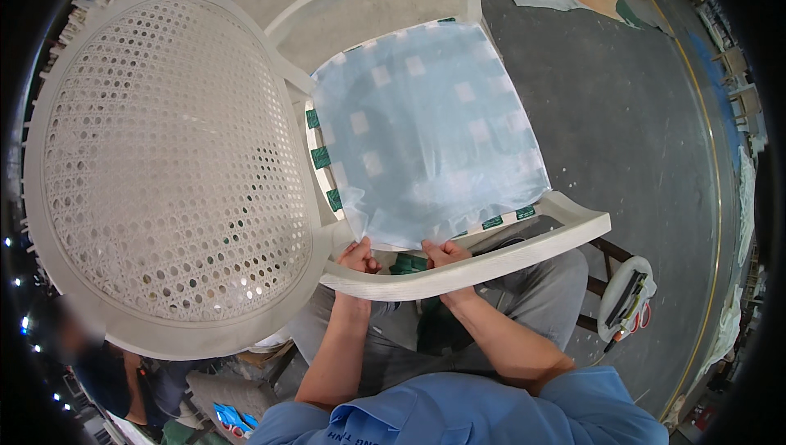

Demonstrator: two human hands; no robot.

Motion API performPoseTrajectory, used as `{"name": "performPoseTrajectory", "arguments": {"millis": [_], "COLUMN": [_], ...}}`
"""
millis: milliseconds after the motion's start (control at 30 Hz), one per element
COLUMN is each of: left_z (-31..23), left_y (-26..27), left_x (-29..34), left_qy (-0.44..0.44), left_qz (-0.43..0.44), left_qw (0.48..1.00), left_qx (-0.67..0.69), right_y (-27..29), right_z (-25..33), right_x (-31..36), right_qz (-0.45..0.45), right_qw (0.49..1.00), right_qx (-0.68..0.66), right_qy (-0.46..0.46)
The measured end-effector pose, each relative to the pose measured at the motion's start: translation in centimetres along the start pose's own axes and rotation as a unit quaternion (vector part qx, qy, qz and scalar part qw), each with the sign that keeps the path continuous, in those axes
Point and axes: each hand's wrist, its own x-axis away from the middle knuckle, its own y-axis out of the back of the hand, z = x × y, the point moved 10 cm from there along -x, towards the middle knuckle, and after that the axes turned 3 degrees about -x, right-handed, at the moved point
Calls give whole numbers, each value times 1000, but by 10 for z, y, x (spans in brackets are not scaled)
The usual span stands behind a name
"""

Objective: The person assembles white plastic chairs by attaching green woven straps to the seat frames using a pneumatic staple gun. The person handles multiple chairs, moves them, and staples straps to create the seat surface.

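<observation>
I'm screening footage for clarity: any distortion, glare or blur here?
In the head view, the yellow floor line bows and the rim falls to black; in the head view, small lights glare at far left; also in the head view, a co-worker's head is blurred, while both hands look fairly clear.

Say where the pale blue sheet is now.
In the head view, the pale blue sheet lies across the chair, right of its cane backrest, its near edge at the left hand and right hand.
</observation>
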Motion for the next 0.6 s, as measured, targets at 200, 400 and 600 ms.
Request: {"name": "performPoseTrajectory", "arguments": {"millis": [200, 400, 600], "left_z": [-3, -4, 0], "left_y": [-4, -4, -5], "left_x": [3, 11, 23], "left_qy": [-7, -5, -17], "left_qz": [8, -3, -38], "left_qw": [1000, 1000, 998], "left_qx": [-7, 10, 44], "right_y": [6, 3, 5], "right_z": [3, 5, 1], "right_x": [-2, -3, -6], "right_qz": [-20, -30, -15], "right_qw": [997, 996, 997], "right_qx": [73, 84, 68], "right_qy": [15, 20, 32]}}
